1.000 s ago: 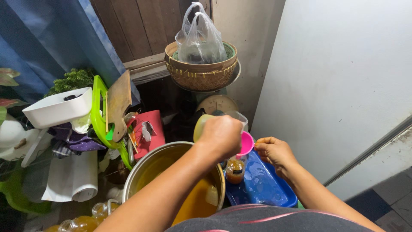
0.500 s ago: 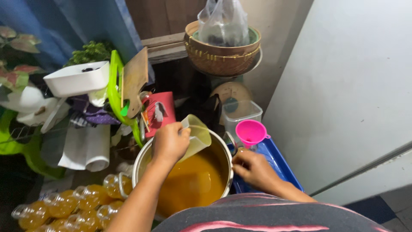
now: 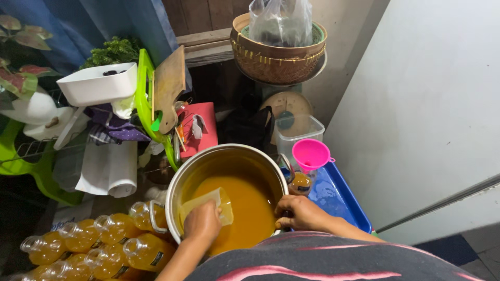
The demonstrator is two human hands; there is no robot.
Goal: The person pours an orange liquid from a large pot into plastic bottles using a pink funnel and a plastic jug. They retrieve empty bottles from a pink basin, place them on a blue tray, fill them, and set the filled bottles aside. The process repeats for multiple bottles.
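A large steel pot [image 3: 183,177] holds orange liquid [image 3: 250,208]. My left hand [image 3: 202,222] grips a clear plastic jug [image 3: 208,202] that is dipped into the liquid at the pot's near left side. My right hand [image 3: 298,212] holds the pot's rim on the near right. Just right of the pot a pink funnel [image 3: 310,154] sits in the neck of a small bottle [image 3: 300,183] partly filled with orange liquid. That bottle stands on a blue tray [image 3: 344,200].
Several filled bottles [image 3: 104,239] lie at the lower left. Behind the pot are a red box [image 3: 200,130], a wooden board [image 3: 169,86], a green rack [image 3: 146,101], a white basin [image 3: 96,83], a clear tub [image 3: 297,130] and a woven basket [image 3: 278,52] holding a plastic bag. A white wall [image 3: 432,104] stands on the right.
My left hand has come down from above the funnel and lowered the jug into the pot's liquid. My right hand left the funnel bottle and took the pot's rim.
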